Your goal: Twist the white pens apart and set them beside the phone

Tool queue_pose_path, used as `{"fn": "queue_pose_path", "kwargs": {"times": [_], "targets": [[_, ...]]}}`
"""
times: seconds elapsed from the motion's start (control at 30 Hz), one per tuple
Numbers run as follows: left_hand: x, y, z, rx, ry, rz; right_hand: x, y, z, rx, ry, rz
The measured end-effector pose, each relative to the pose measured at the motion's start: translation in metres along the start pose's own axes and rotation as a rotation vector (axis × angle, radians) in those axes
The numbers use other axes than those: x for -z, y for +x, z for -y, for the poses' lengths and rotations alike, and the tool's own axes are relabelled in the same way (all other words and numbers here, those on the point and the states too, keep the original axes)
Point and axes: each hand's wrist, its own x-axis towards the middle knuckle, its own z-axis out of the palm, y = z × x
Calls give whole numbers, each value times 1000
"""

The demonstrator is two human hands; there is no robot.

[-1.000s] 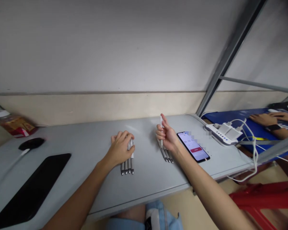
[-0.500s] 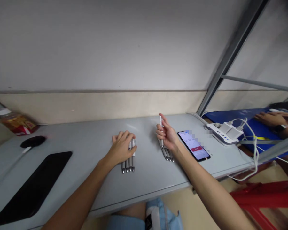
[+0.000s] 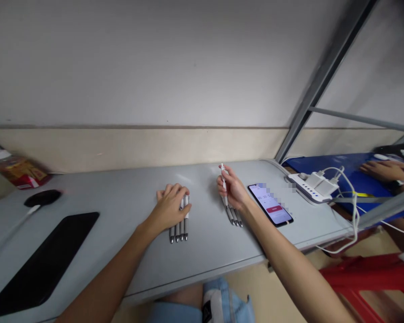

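On the grey desk, a row of several white-and-grey pens (image 3: 179, 233) lies side by side with the tips toward me. My left hand (image 3: 171, 204) is curled over their upper ends, thumb along the right side, and covers most of the white barrels. My right hand (image 3: 232, 188) is closed around another white-and-grey pen (image 3: 223, 183), held tilted with its white end up and the thumb near that end. Below this hand, several more pens (image 3: 234, 217) lie on the desk, their upper parts hidden by my fingers and wrist.
Right of my right hand lies a phone (image 3: 271, 204) with a timer on screen. Beyond it are a power strip (image 3: 309, 187) with cables and another person's hands (image 3: 381, 170) at a blue surface. At left are a black mat (image 3: 47, 264), a black disc (image 3: 43, 198) and a bottle (image 3: 18, 170).
My right thumb and index finger have shifted around the upper end of the pen, which now leans slightly left. My left hand stays on its row of pens. The view has moved slightly.
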Motion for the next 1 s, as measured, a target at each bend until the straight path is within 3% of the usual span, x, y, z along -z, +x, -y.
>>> {"fn": "queue_pose_path", "kwargs": {"times": [0.13, 0.33, 0.53, 0.67, 1.0], "targets": [[-1, 0, 1, -8, -7, -9, 1, 3, -5, 84, -204, -59], [1, 0, -1, -20, -27, -2, 12, 5, -9, 220, -950, -216], [4, -1, -5, -29, -50, 10, 17, 5, -17, 176, -1442, -237], [4, -1, -6, -36, -56, 2, 18, 5, -17, 166, -1553, -211], [8, -2, -11, -139, -118, 58, 20, 4, -13, 131, -1523, -178]]}}
